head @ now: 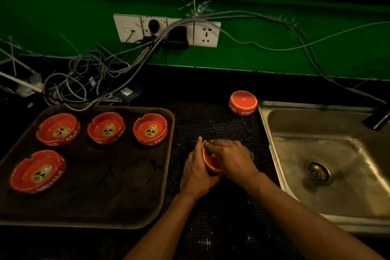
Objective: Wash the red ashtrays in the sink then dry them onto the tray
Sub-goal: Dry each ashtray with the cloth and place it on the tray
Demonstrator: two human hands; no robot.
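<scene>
- Left of the grip, a brown tray (164,175) is carrying four glossy red ashtrays (150,129) reading "SINGARAJA".
- Beyond it, an upturned ashtray (243,103) is sitting on the surface (221,228).
- The left hand (197,172) is clasping the tilted ashtray (211,161); the right hand (232,157) is pressing something green onto it.

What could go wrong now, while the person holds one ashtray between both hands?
The red ceramic ashtray is held tilted between the left hand and right hand; if wet, it may slip onto the black mat. The tangled grey cables beside the brown tray could get splashed.
</scene>
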